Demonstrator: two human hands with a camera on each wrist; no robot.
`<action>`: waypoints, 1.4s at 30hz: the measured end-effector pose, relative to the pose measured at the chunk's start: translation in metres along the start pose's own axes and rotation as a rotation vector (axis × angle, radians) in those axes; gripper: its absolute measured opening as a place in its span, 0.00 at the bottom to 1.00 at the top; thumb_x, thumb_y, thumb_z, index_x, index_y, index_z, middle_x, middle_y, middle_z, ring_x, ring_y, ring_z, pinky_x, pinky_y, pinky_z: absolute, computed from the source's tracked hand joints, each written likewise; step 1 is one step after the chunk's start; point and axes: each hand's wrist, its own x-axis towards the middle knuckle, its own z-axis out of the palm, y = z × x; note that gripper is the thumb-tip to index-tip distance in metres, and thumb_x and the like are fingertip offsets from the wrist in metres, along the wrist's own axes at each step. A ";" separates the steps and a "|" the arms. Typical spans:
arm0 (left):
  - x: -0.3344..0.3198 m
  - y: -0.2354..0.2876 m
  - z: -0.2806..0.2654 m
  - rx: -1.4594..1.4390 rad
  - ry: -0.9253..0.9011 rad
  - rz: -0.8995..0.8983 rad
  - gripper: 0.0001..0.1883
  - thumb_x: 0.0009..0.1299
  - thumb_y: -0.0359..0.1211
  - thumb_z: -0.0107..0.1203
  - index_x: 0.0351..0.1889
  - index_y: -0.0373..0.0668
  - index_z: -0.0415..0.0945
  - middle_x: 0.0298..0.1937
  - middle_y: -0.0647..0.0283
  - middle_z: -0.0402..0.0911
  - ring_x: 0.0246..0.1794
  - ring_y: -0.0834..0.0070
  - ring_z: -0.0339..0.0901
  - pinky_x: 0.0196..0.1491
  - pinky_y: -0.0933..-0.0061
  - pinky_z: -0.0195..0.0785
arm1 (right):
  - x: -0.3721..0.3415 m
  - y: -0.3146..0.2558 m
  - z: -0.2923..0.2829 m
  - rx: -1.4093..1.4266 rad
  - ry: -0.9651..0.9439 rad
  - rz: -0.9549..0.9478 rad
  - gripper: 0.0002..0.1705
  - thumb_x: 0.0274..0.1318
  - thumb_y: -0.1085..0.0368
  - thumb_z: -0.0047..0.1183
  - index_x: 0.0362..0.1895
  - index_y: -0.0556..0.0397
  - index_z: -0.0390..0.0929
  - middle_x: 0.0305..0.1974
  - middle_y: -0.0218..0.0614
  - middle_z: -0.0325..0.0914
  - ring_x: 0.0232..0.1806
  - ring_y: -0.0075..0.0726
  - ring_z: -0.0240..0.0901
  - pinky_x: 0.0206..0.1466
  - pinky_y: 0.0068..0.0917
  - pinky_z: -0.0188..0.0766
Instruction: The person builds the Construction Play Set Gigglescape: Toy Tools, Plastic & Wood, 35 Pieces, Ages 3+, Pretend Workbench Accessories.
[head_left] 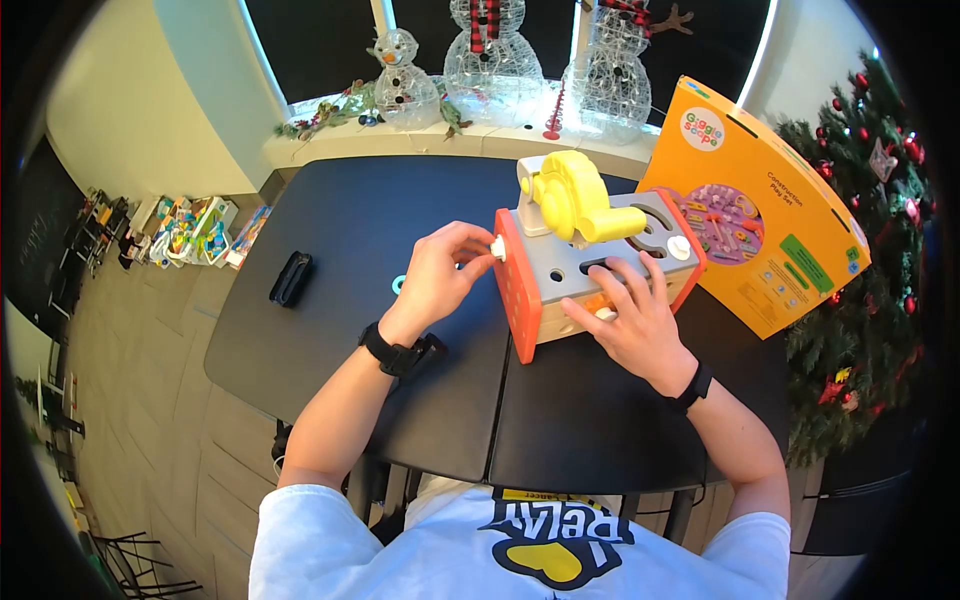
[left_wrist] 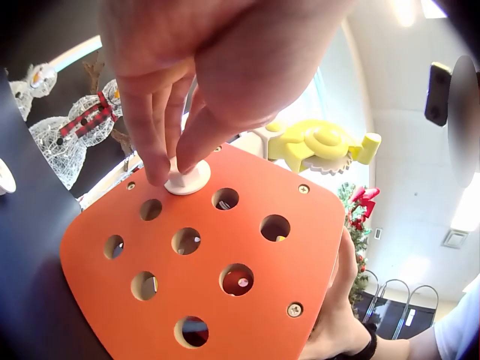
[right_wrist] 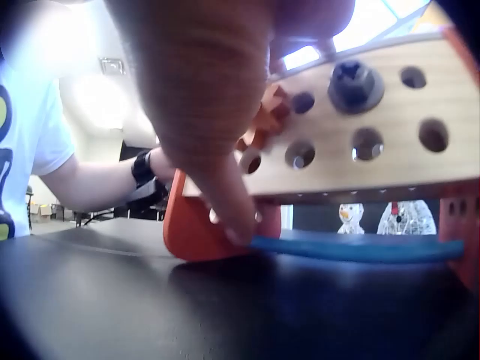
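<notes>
A toy workbench box [head_left: 577, 265] with a grey top, orange end panels and wooden sides stands on the black table. At its left orange panel [left_wrist: 206, 255], full of round holes, my left hand [head_left: 441, 272] pinches a white toy screw [left_wrist: 189, 178] between thumb and fingertips. Its round flange lies against the panel. My right hand [head_left: 640, 322] rests on the box's near side, fingers spread over the top edge. Near that hand are an orange gear [right_wrist: 264, 118] and a dark toy bolt [right_wrist: 355, 87]. A yellow toy saw piece [head_left: 575, 200] is mounted on top.
An orange play set carton [head_left: 790, 200] stands at the right, behind the box. A black case [head_left: 291, 279] and a light-blue ring [head_left: 398, 284] lie left on the table. Wire snowmen [head_left: 405, 85] line the window ledge; a decorated tree [head_left: 850, 370] stands right.
</notes>
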 end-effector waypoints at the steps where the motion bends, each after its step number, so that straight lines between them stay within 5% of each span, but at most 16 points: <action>1: 0.000 -0.001 0.000 -0.007 0.005 0.014 0.11 0.72 0.21 0.64 0.51 0.34 0.79 0.45 0.56 0.89 0.46 0.71 0.88 0.50 0.70 0.82 | 0.003 0.000 -0.003 0.019 -0.009 0.003 0.46 0.51 0.73 0.60 0.73 0.19 0.70 0.67 0.38 0.68 0.69 0.46 0.65 0.76 0.67 0.56; 8: 0.016 -0.007 0.000 0.012 0.030 -0.061 0.11 0.74 0.27 0.64 0.51 0.33 0.79 0.44 0.56 0.89 0.43 0.74 0.87 0.41 0.74 0.79 | 0.046 0.029 -0.031 0.320 -0.085 0.022 0.51 0.40 0.76 0.63 0.75 0.43 0.69 0.67 0.45 0.70 0.71 0.50 0.66 0.75 0.69 0.54; 12: 0.024 -0.015 0.005 0.024 0.030 -0.091 0.11 0.76 0.29 0.63 0.51 0.33 0.79 0.44 0.57 0.89 0.41 0.76 0.86 0.37 0.75 0.76 | 0.074 0.061 -0.038 0.508 -0.181 -0.052 0.57 0.34 0.74 0.66 0.77 0.51 0.64 0.68 0.49 0.67 0.72 0.58 0.63 0.78 0.56 0.54; 16: 0.035 -0.030 0.011 0.023 0.048 -0.134 0.11 0.74 0.29 0.65 0.50 0.35 0.81 0.42 0.56 0.89 0.41 0.72 0.87 0.42 0.70 0.78 | 0.097 0.079 -0.023 0.550 -0.291 -0.019 0.61 0.37 0.72 0.67 0.81 0.49 0.57 0.70 0.51 0.66 0.72 0.58 0.62 0.78 0.48 0.54; 17: 0.035 -0.031 0.012 0.025 0.056 -0.164 0.11 0.72 0.29 0.66 0.49 0.35 0.81 0.41 0.55 0.89 0.40 0.70 0.87 0.44 0.68 0.79 | 0.101 0.080 -0.020 0.572 -0.294 0.003 0.62 0.38 0.73 0.65 0.83 0.41 0.55 0.67 0.49 0.70 0.72 0.56 0.63 0.77 0.49 0.55; 20: 0.037 -0.031 0.014 0.018 0.027 -0.271 0.10 0.73 0.29 0.65 0.49 0.35 0.82 0.41 0.56 0.89 0.42 0.70 0.87 0.45 0.68 0.78 | 0.123 0.086 -0.019 0.689 -0.533 0.123 0.66 0.34 0.73 0.69 0.84 0.41 0.54 0.66 0.45 0.71 0.71 0.56 0.64 0.77 0.47 0.56; 25: 0.037 -0.063 0.022 -0.044 -0.033 -0.256 0.09 0.73 0.28 0.64 0.48 0.34 0.82 0.41 0.57 0.89 0.42 0.70 0.87 0.46 0.68 0.78 | 0.134 0.099 0.007 0.866 -0.650 0.239 0.68 0.30 0.76 0.70 0.82 0.30 0.57 0.66 0.46 0.75 0.69 0.56 0.69 0.74 0.47 0.66; 31: 0.031 -0.064 0.019 0.019 -0.167 -0.274 0.08 0.73 0.28 0.64 0.46 0.34 0.85 0.39 0.56 0.90 0.41 0.70 0.87 0.48 0.67 0.79 | 0.129 0.106 0.025 1.061 -0.803 0.324 0.60 0.32 0.77 0.68 0.78 0.40 0.65 0.65 0.45 0.76 0.68 0.50 0.71 0.73 0.40 0.65; 37: 0.026 -0.048 0.013 0.141 -0.234 -0.242 0.10 0.73 0.31 0.64 0.47 0.35 0.87 0.42 0.54 0.91 0.42 0.67 0.88 0.49 0.65 0.79 | 0.124 0.107 0.030 1.112 -0.813 0.292 0.57 0.34 0.76 0.70 0.76 0.44 0.67 0.66 0.45 0.75 0.70 0.49 0.68 0.75 0.39 0.63; 42: 0.038 -0.040 -0.021 0.426 -0.241 -0.202 0.15 0.73 0.35 0.63 0.53 0.36 0.85 0.47 0.51 0.90 0.45 0.58 0.87 0.54 0.63 0.78 | 0.104 0.106 0.021 0.829 -0.537 0.124 0.53 0.43 0.63 0.73 0.77 0.45 0.66 0.74 0.50 0.65 0.76 0.55 0.61 0.78 0.45 0.60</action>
